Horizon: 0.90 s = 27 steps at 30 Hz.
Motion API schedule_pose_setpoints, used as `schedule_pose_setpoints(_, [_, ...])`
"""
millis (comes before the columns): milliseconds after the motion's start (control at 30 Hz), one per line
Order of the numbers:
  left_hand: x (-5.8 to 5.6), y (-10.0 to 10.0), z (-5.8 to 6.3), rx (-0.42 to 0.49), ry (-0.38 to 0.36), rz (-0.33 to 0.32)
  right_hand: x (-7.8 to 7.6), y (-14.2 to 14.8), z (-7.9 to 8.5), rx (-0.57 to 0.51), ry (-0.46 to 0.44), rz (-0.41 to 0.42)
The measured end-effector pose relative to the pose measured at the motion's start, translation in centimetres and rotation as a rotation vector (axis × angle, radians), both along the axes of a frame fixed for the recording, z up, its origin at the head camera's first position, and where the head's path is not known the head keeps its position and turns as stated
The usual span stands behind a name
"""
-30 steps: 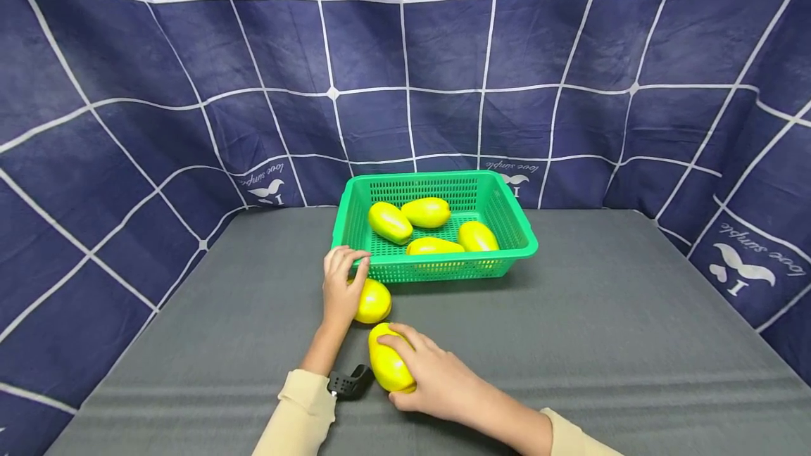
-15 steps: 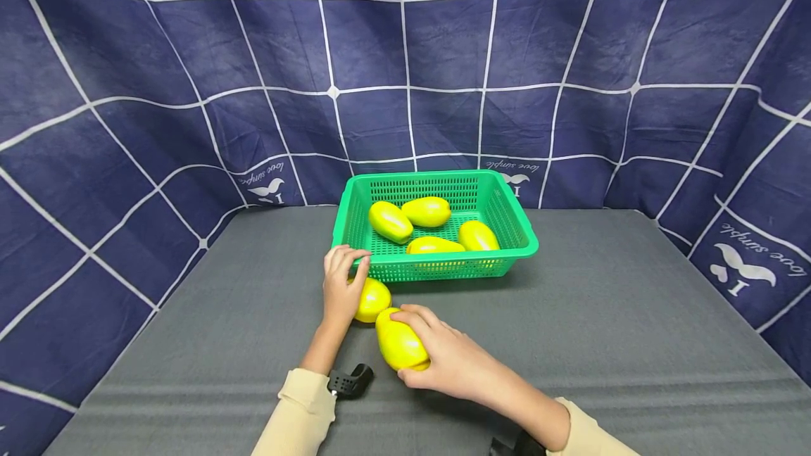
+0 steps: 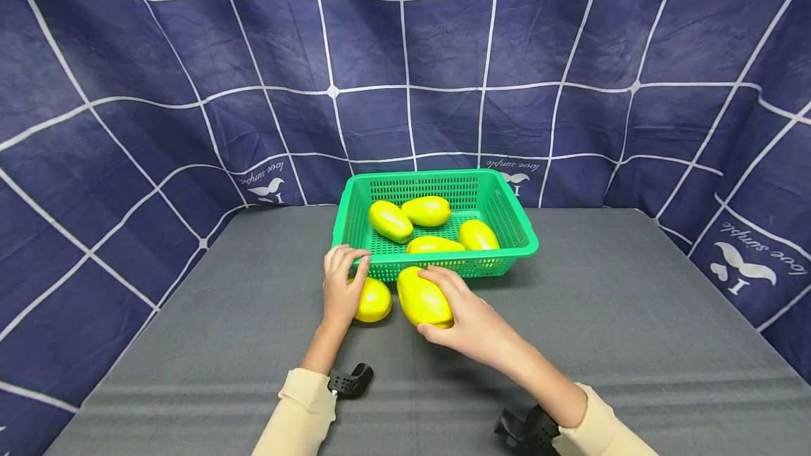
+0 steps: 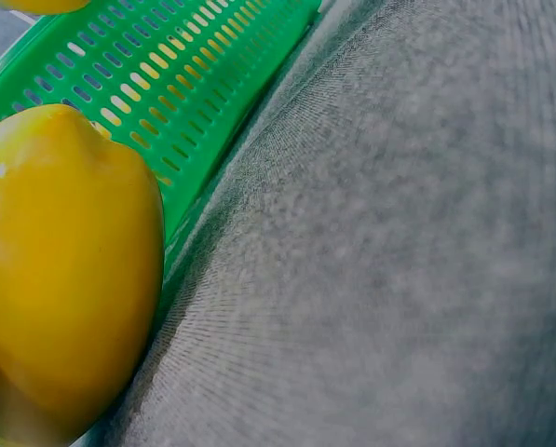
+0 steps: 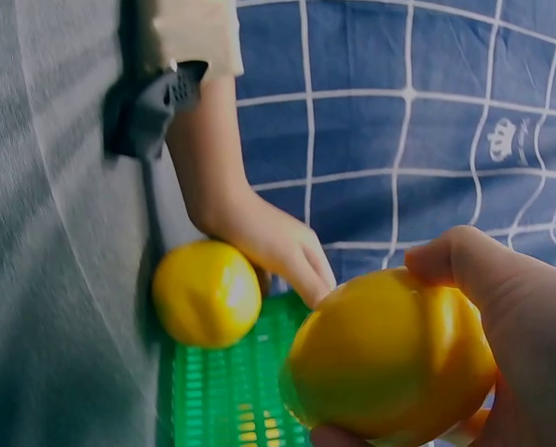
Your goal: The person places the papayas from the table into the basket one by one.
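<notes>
My right hand [image 3: 465,315] grips a yellow papaya [image 3: 423,299], thumb and fingers on opposite sides. It hangs just in front of the green basket [image 3: 443,269], overlapping its front wall in the head view. My left hand [image 3: 342,287] holds the basket's front left corner, fingers bent at the rim. Another papaya [image 3: 374,301] lies on the table beside that hand, partly hidden by it; it looms large in the left wrist view, close to the basket's slotted wall [image 4: 180,93]. The right wrist view shows the held papaya [image 5: 389,358] up close.
Inside the basket lie several more papayas [image 3: 427,211], yellow with a greenish tinge. A grey cloth [image 3: 633,301] covers the table. Behind and at both sides hangs a blue curtain [image 3: 443,118] with white grid lines. Black wrist straps [image 3: 351,381] sit on both wrists.
My right hand has carried its papaya forward and slightly right, from near the left wrist to the basket's front wall. My left hand, the basket and the other papayas have stayed put.
</notes>
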<state>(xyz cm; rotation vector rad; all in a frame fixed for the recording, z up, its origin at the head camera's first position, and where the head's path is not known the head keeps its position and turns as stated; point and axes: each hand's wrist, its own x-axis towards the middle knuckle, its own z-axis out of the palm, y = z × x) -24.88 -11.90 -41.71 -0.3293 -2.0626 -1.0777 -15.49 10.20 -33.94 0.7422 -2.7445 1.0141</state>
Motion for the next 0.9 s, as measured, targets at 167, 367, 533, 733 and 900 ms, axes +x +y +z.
schedule_pose_setpoints(167, [0.0, -0.1, 0.1, 0.007, -0.011, -0.001, -0.7, 0.7, 0.4, -0.018, 0.006, -0.033])
schedule_pose_setpoints(367, [-0.1, -0.2, 0.1, 0.012, -0.006, 0.003, -1.3, 1.0, 0.6, -0.054, -0.012, -0.041])
schedule_pose_setpoints(533, [-0.1, -0.2, 0.1, 0.010, -0.001, 0.001, -1.4, 1.2, 0.7, -0.056, -0.019, -0.039])
schedule_pose_setpoints(733, [0.0, -0.2, 0.1, 0.003, -0.019, -0.005, -1.6, 1.6, 0.9, -0.082, -0.038, -0.062])
schedule_pose_setpoints(900, [0.1, -0.2, 0.1, -0.006, -0.020, -0.008, -1.8, 1.8, 0.8, -0.126, -0.071, -0.076])
